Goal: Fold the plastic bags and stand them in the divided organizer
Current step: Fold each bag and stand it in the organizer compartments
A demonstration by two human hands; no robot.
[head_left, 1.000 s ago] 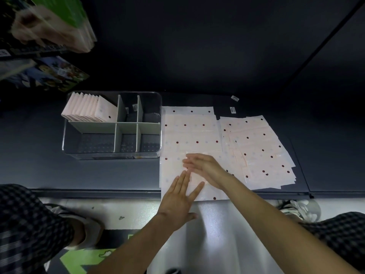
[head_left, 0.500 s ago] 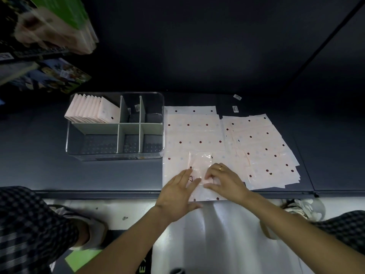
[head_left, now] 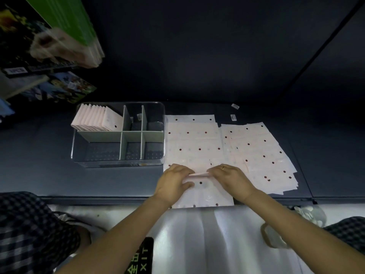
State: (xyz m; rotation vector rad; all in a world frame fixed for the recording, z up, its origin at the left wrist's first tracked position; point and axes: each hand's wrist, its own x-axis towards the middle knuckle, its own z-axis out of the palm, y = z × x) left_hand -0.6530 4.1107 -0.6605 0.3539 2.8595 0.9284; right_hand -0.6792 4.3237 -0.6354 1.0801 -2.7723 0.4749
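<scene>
A pale pink plastic bag with dark dots [head_left: 201, 186] lies folded into a small square on top of a flat stack of the same bags [head_left: 192, 141]. My left hand [head_left: 172, 181] pinches its left edge and my right hand [head_left: 230, 177], with a ring on one finger, pinches its right edge. A clear divided organizer [head_left: 118, 164] stands to the left on the dark table. Several folded bags [head_left: 96, 119] stand upright in its back left compartment. The other compartments hold no bags.
A second, fanned pile of dotted bags [head_left: 260, 155] lies to the right of the stack. Two small labels [head_left: 233, 117] lie behind it. Boxes and books [head_left: 49, 46] hang in at the upper left. The table's front edge runs just below my wrists.
My hands went from pressing flat on the bag to pinching it from both sides. The bag is now folded smaller and its far edge is raised between my fingers.
</scene>
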